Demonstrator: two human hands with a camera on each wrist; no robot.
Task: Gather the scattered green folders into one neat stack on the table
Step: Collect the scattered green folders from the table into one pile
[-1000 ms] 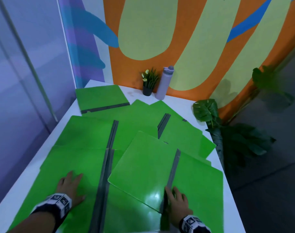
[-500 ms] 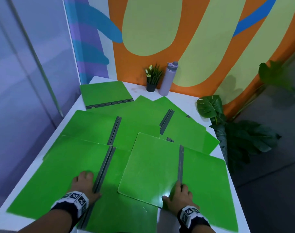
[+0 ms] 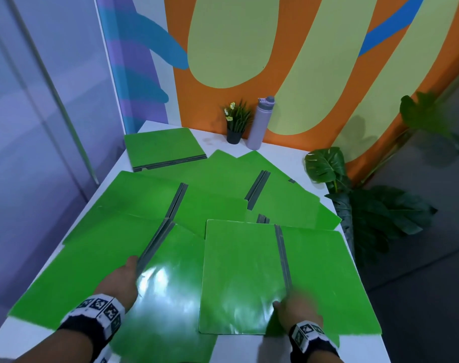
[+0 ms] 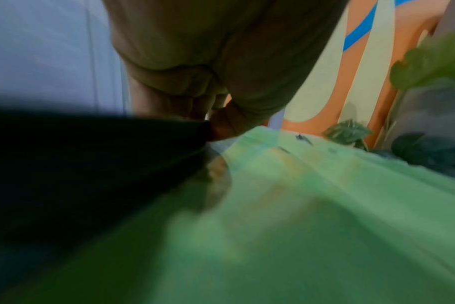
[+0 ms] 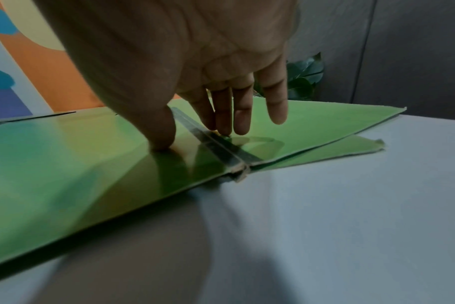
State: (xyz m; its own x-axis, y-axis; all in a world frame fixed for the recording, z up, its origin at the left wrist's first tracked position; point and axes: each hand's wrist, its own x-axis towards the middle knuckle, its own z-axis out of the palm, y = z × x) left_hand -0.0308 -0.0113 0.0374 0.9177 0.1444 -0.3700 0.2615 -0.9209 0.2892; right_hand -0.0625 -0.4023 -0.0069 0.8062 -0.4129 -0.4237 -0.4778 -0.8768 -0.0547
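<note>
Green folders [image 3: 217, 203] lie open and overlapping across most of the white bench [image 3: 309, 163], grey spines at mixed angles, not stacked. Near right folder [image 3: 238, 273] sits on top, spine [image 3: 282, 254] running near-to-far, its near edge close to the bench's near edge. Right hand [image 3: 295, 311] is on that folder's near end, blurred in the head view; right wrist view shows the right hand [image 5: 195, 82] with fingers [image 5: 243, 111] straight and slightly spread, tips down on the cover at the spine, thumb pressing the cover left of the spine, nothing pinched. Under that folder a second green sheet [image 5: 351, 148] pokes out to the right. Near left folder [image 3: 97, 268] is open too, spine [image 3: 157, 241] angled from near-centre toward the far right; its right cover [image 3: 168, 297] looks lifted and glossy. Left hand [image 3: 119, 280] is at the near end of that spine with its fingers tucked out of sight behind the cover edge; left wrist view is blurred, the left hand [image 4: 195, 92] shows curled fingers at a dark edge, seemingly gripping the cover, though I cannot tell for sure. One closed folder [image 3: 162, 148] lies apart at the far left corner. Far edge by the painted wall: small potted plant [image 3: 236, 121] with a lilac bottle [image 3: 261, 124] just beside it on the right. Big leafy plant [image 3: 354, 205] stands off the bench's right side.
</note>
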